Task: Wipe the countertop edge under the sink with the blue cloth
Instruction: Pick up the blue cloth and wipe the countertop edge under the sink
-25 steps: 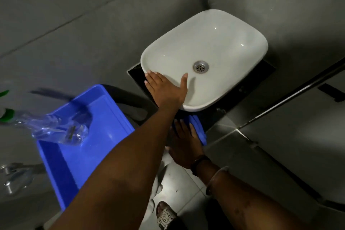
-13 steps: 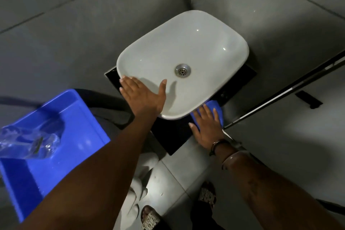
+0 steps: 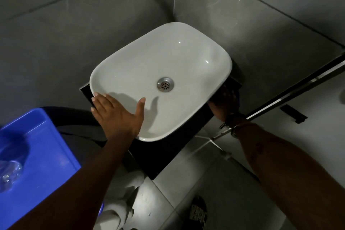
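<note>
Black stone shows beneath the white sink [image 3: 160, 73]: this is the counter [image 3: 164, 155], and its right edge is where the work is. The right hand [image 3: 224, 102] lies flat on that edge just under the sink's right rim, in deep shadow. Only a sliver of the blue cloth [image 3: 237, 97] peeks out past the fingers, at the sink's right side; the rest seems to be pressed under the palm. Whether the grip is spread or bunched on the cloth I cannot tell in this dark. The left hand [image 3: 117, 115] rests on the sink's near-left rim, grip spread flat, thumb into the basin, holding nothing; it looks like a brace.

To do this pass well, I judge: keep the palm's weight on the cloth, slide it along the edge in one line close under the sink's overhang, and keep the cloth flat so it does not roll up.
</note>
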The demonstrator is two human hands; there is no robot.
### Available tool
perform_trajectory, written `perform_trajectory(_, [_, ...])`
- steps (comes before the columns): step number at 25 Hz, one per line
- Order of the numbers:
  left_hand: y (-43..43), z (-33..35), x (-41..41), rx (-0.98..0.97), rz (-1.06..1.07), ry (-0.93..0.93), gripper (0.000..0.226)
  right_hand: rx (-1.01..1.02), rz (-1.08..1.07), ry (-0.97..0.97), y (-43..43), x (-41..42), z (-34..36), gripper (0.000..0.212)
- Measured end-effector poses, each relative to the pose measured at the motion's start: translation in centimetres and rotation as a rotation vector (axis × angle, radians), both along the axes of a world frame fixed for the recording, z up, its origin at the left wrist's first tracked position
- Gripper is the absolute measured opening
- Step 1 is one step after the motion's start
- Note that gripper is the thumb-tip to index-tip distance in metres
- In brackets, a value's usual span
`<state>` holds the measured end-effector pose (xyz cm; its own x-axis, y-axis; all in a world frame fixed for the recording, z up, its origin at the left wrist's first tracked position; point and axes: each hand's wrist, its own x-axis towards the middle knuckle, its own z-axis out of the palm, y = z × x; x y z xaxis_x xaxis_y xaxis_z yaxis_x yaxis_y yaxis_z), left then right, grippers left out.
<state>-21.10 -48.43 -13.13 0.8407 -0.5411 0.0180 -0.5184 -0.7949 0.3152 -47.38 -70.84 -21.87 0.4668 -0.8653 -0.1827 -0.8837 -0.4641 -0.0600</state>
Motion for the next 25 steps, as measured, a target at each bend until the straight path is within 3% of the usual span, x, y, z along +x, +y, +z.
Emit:
perform_trajectory(3, [-0.1, -0.1, 0.0, 0.008, -0.001, -0.024, 0.118, 0.095, -0.051, -0.010, -2.9, -0.4, 0.3, 0.068])
perform_trajectory(11, [0.0, -0.1, -0.2, -0.008, 0.000, -0.008, 0.120, 0.093, -0.362, -0.100, -0.8, 2.4, 1.0, 0.084])
perform_trajectory(25, [-0.1, 0.6, -0.3, -0.066, -0.037, 0.066, 0.121, 0.094, -0.463, -0.219, 21.3, 10.5, 1.8, 0.068])
